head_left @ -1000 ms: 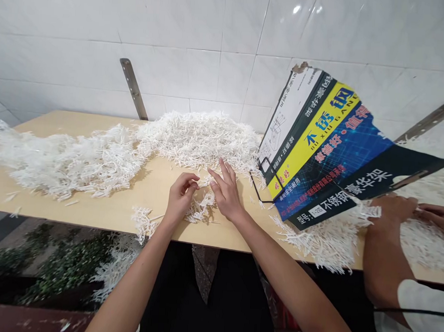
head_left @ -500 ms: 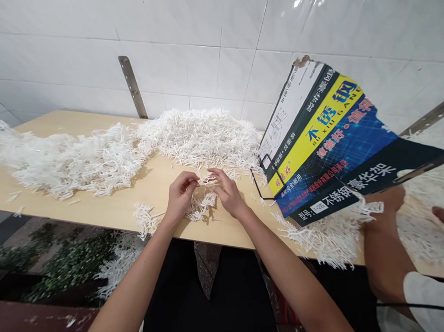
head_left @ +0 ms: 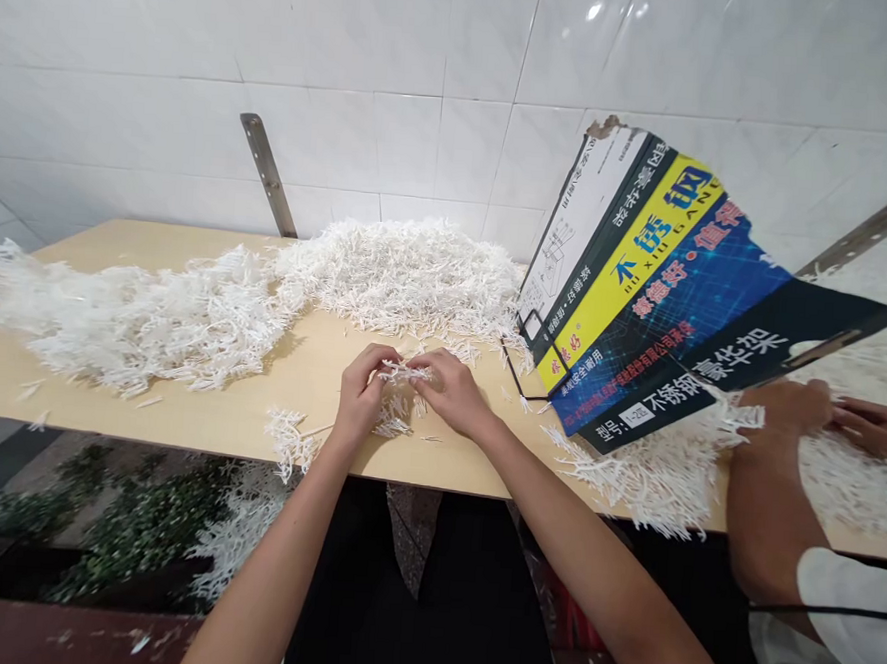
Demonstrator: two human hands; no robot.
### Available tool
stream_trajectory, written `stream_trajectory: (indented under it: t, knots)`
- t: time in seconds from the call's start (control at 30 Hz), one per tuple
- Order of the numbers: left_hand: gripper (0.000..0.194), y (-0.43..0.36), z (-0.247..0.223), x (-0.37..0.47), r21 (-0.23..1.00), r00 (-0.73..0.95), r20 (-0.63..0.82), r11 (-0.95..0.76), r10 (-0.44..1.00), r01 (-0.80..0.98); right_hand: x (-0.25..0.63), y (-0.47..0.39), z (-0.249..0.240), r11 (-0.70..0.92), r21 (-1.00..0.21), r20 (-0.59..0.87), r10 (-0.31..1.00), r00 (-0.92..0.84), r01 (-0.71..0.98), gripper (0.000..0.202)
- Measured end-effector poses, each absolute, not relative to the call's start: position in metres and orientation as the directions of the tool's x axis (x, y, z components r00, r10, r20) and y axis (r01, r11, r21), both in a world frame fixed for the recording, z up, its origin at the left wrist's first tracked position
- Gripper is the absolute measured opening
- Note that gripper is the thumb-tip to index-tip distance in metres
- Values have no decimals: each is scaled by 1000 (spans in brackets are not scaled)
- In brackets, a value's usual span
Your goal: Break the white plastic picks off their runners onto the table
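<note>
My left hand (head_left: 362, 389) and my right hand (head_left: 452, 393) are close together over the table, both with fingers pinched. Between the fingertips is a white branched plastic piece (head_left: 405, 372), gripped at its two ends. Just below it on the tabletop lies a small heap of similar white pieces (head_left: 393, 416), partly covered by my hands. A loose white cluster (head_left: 290, 443) sits beside my left wrist at the table's front edge. Beyond my hands spreads a big pile of thin white pieces (head_left: 409, 275).
Another white pile (head_left: 144, 319) covers the left of the wooden table (head_left: 322, 350). A printed cardboard sheet (head_left: 642, 284) stands upright on the right, with a white heap (head_left: 637, 484) before it. A co-worker's hands (head_left: 792, 405) are beyond it. Metal brackets (head_left: 269, 176) line the tiled wall.
My right hand has moved left and its fingers have closed on the white piece, which now spans both hands. The co-worker's hands have come together.
</note>
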State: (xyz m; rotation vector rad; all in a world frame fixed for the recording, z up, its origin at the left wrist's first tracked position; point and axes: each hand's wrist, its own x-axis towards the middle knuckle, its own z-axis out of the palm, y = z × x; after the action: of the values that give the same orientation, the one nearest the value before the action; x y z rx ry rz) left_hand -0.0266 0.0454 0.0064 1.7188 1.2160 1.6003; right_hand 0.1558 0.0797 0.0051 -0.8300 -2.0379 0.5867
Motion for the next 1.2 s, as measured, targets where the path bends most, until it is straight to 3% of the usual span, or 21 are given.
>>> stream_trajectory:
  t: [0.1,0.23,0.43,0.57,0.7,0.83,1.03,1.2]
  knots:
    - [27,43,8,-27,862,16,469,-461,883,209,157,85,7,500,-849,458,858,-231,171,27]
    - [29,43,8,-25,867,52,439,-438,897,240,157,88,9,303,-950,313,930,-195,-80,40]
    - [43,45,6,-19,934,49,281,-285,958,216,156,87,11,169,-957,222,950,-218,-235,49]
    - [33,48,4,-18,934,-11,280,-269,960,233,156,89,8,179,-934,254,941,-224,-309,45]
    - [34,52,1,-21,914,-27,275,-252,961,317,159,93,7,186,-907,264,950,-165,-379,36]
    - [34,52,-2,-22,901,-21,293,-269,956,340,166,96,9,195,-923,259,952,-162,-331,23]
    - [34,52,-1,-22,877,-17,318,-288,948,384,161,88,13,411,-907,368,880,-299,94,25]
    - [33,51,1,-22,840,-3,371,-334,929,427,153,83,12,482,-854,394,845,-361,195,23]
